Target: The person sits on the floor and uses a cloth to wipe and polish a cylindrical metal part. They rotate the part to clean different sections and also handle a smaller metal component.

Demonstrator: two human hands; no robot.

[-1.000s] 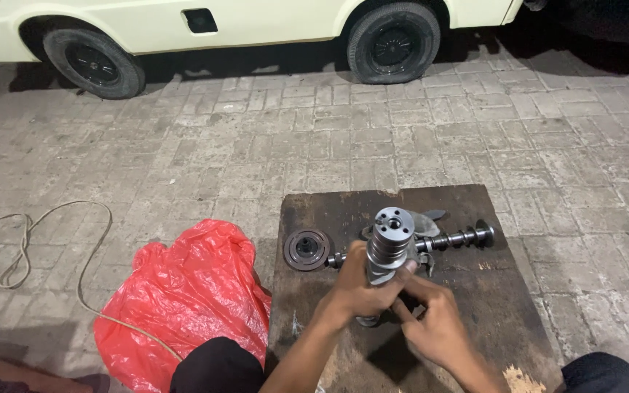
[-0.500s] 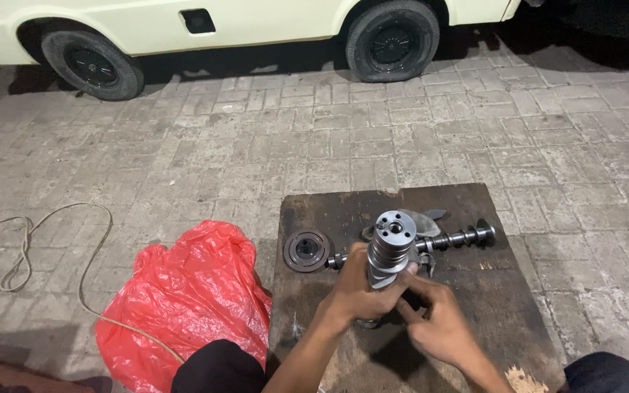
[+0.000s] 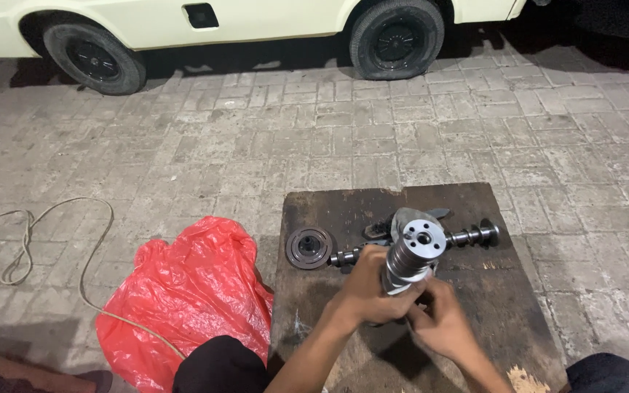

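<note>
Both hands hold a ribbed metal cylinder [image 3: 413, 255] upright above the middle of the dark board [image 3: 329, 211]. The left hand [image 3: 369, 291] wraps its fingers around it; the right hand [image 3: 442, 320] grips its lower end, which is hidden. Behind lies a camshaft [image 3: 475, 235], partly covered, and a round disc [image 3: 309, 247] near the board's left edge.

You are tipping the ribbed metal cylinder [image 3: 410, 255] rightward, so its holed end face is turning more toward the camshaft [image 3: 475, 235]. Your right hand [image 3: 440, 324] is sliding up under its base.
</note>
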